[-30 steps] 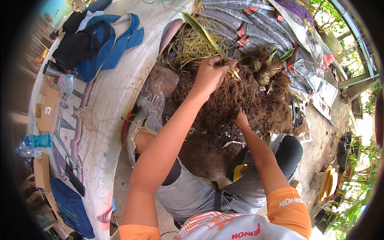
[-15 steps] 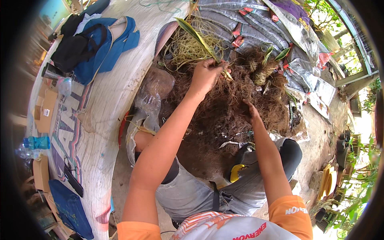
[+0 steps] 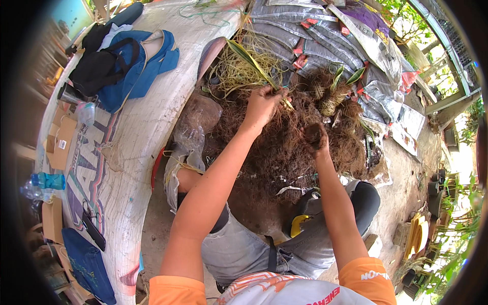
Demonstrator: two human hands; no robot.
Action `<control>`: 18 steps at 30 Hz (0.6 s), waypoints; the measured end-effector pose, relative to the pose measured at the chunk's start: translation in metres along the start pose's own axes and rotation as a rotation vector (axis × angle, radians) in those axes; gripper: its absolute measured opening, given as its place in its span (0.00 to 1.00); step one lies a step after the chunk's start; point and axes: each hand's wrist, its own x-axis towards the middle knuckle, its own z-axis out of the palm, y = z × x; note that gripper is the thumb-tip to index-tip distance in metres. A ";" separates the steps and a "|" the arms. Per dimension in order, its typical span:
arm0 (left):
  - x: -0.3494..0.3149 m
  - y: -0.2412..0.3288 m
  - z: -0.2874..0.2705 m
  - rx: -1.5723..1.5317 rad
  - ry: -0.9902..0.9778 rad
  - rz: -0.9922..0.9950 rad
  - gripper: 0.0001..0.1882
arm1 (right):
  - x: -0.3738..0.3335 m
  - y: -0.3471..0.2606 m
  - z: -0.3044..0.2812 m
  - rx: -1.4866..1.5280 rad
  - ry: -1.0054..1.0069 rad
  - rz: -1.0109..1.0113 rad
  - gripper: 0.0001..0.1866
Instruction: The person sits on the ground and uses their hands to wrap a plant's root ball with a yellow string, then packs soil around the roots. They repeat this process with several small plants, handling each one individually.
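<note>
My left hand (image 3: 262, 108) is closed round the base of a snake plant cutting (image 3: 250, 61), a long dark green leaf with yellow edges that slants up and left. Its pale lower end (image 3: 287, 105) pokes out below my fingers. To the right, my right hand (image 3: 321, 141) cups a dark lump of soil (image 3: 312, 134) in its soil-stained palm. Both hands are over a heap of brown fibrous roots and soil (image 3: 274, 147). Another rooted snake plant (image 3: 331, 104) lies at the heap's far right side.
Dry straw-like strands (image 3: 243, 63) lie behind the heap, beside stacked grey plastic bags (image 3: 290, 30). A clear plastic bag (image 3: 195, 119) sits at its left. Further left, a white board (image 3: 147, 109) carries a blue bag (image 3: 145, 66) and a phone (image 3: 93, 231).
My right hand has turned its palm up and now carries a lump of soil. My left hand keeps its grip on the cutting and has come slightly lower.
</note>
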 end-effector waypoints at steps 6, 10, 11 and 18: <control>-0.001 -0.003 0.010 0.008 -0.050 0.099 0.09 | -0.019 -0.021 0.069 -0.091 -0.218 0.012 0.22; -0.005 -0.004 0.021 -0.071 -0.119 0.096 0.08 | -0.065 -0.014 0.114 -0.296 -0.329 0.030 0.23; -0.005 -0.008 0.025 -0.095 -0.136 0.094 0.07 | -0.070 -0.011 0.115 -0.291 -0.392 0.022 0.24; -0.008 -0.020 0.034 0.492 0.005 0.408 0.10 | -0.095 0.007 0.142 -0.365 -0.110 0.092 0.25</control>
